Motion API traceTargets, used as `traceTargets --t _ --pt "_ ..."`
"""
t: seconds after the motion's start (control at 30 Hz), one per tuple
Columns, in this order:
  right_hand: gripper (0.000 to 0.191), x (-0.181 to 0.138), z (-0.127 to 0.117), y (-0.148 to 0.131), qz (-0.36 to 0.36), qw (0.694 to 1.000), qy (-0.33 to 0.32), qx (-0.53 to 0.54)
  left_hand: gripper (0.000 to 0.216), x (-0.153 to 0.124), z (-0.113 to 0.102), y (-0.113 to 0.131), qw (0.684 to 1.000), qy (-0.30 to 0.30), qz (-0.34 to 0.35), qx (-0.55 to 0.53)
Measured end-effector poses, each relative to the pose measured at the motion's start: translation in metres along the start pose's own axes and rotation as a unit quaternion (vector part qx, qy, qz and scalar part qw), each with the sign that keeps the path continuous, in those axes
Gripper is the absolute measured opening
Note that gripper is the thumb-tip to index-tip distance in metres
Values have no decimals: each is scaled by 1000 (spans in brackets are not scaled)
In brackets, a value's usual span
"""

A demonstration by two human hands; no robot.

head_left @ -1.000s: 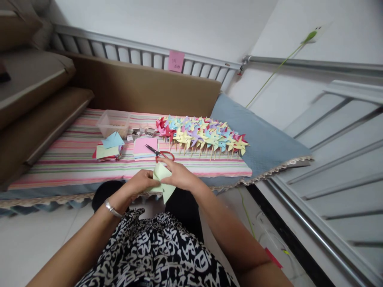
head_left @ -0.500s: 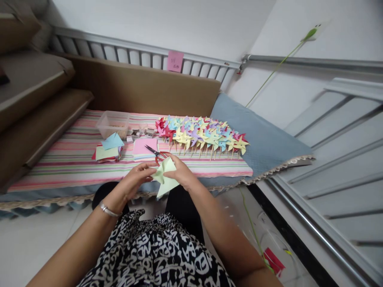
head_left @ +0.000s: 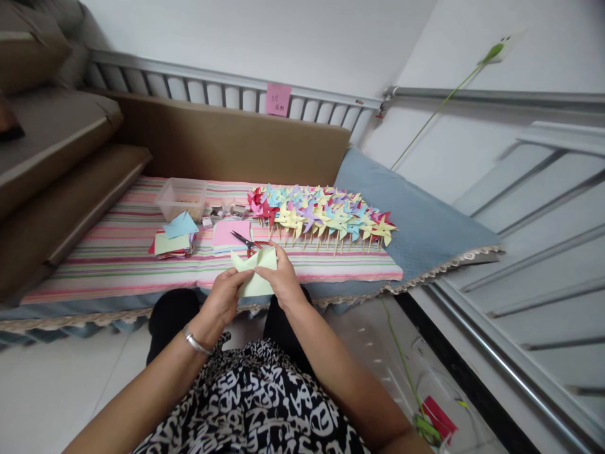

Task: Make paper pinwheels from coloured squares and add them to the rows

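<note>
Between my two hands is a pale green paper pinwheel sheet [head_left: 256, 287], its upper corners curled in toward the middle. My left hand [head_left: 225, 291] pinches it from the left, thumb near the centre. My right hand [head_left: 282, 277] grips its right side, with the thumb also near the centre. Just beyond the paper lie scissors [head_left: 246, 240] with red handles, partly hidden by it. They rest by a stack of pink and blue paper squares [head_left: 230, 232]. Behind my right hand, finished paper pinwheels [head_left: 321, 211] on sticks stand in a dense group.
A clear plastic box [head_left: 182, 198] sits at the back left, small metal pieces [head_left: 227, 211] beside it. Cut paper [head_left: 174, 238] is piled in front. A striped cloth [head_left: 113, 258] covers the surface. Folded brown cushions [head_left: 51, 145] are at the left, a pink note [head_left: 278, 99] on the railing.
My left hand has come in to pinch the paper near its centre. The paper has turned, and another corner is now folded upward. The view has shifted slightly.
</note>
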State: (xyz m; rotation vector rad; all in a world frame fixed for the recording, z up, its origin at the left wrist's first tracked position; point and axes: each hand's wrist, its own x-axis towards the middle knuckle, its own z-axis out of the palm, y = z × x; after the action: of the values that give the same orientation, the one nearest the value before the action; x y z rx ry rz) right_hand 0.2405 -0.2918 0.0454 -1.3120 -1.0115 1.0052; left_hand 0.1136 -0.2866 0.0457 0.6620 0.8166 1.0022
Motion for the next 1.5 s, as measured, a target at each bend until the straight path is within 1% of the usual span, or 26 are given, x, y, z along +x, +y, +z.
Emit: traceTargets --t 0.1,0.13,0.2,0.23,0.27,0.33,0.4,0.43,0.5,0.6,0.67,0.73,0.83,0.9,1.2,1.5 --pt "71 -4 -1 -1 -15 1000 -9 -14 24 1 -2 4 999 24 7 23" --pt "68 -6 -3 -2 -38 999 -6 -35 23 1 -3 6 999 34 11 33" --pt "58 -14 -9 -4 -131 985 14 -114 21 3 -7 10 997 55 17 47" --pt "52 -19 -12 -6 -192 967 24 -165 21 5 -9 12 996 66 20 51" --pt "46 -24 -16 -7 -253 943 27 -215 22 6 -11 14 996 73 20 54" --pt "39 -34 -21 -8 -346 890 9 -296 24 7 -14 18 995 79 17 59" --pt "42 -42 -23 -6 -387 852 -23 -352 25 8 -14 20 995 80 14 64" --pt "44 -44 -23 -5 -394 839 -35 -373 26 8 -14 20 995 80 13 66" --pt "41 -46 -22 -1 -398 824 -42 -401 25 9 -13 21 994 80 13 71" --pt "26 -44 -19 1 -401 822 -30 -404 26 10 -13 19 993 87 15 81" --pt "18 -42 -18 1 -401 827 -26 -392 26 11 -14 17 992 91 19 88" --pt "15 -41 -19 -1 -390 838 -28 -381 27 12 -16 15 991 88 25 95" --pt "12 -38 -20 -3 -360 858 -28 -366 30 14 -17 12 991 71 31 105" --pt "11 -36 -20 -4 -350 864 -27 -361 30 14 -17 10 991 59 31 116" --pt "5 -28 -14 -7 -323 866 -10 -382 23 9 -14 4 985 7 30 167" --pt "6 -29 -14 -4 -302 865 -11 -400 19 7 -14 3 986 2 16 165"
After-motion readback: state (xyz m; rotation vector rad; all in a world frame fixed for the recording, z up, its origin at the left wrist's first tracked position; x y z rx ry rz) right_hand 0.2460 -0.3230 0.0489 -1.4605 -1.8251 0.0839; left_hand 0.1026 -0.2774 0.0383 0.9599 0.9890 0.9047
